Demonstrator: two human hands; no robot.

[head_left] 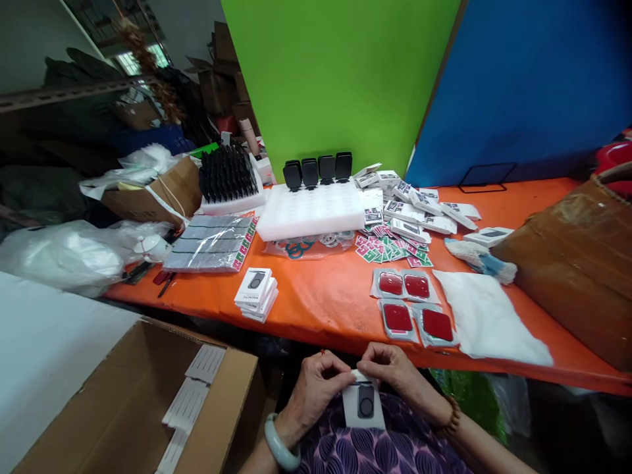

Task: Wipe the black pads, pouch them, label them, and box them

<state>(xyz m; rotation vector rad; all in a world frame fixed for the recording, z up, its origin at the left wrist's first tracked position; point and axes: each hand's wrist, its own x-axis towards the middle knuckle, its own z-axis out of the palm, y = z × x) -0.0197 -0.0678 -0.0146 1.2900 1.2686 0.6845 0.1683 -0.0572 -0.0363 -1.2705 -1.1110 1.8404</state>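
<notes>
Low in the head view, a small white product box (364, 415) with a picture of a dark device stands over my lap. My left hand (318, 385) pinches the left side of its top edge between thumb and finger. From the other side, my right hand (390, 365) pinches the top edge near its right corner. The fingertips of both hands meet at the box's upper flap, whose exact fold is partly hidden. On the table in front lies a short stack of similar white boxes (255, 289). Several red pads in clear wrappers (397, 317) lie to the right.
An open cardboard box (241, 388) with white boxes inside stands at lower left. The orange table (316, 296) carries a white foam block (311, 210) with black stands (318, 170), piled white boxes (419, 207), a white pouch (486, 316) and a brown bag (567, 263).
</notes>
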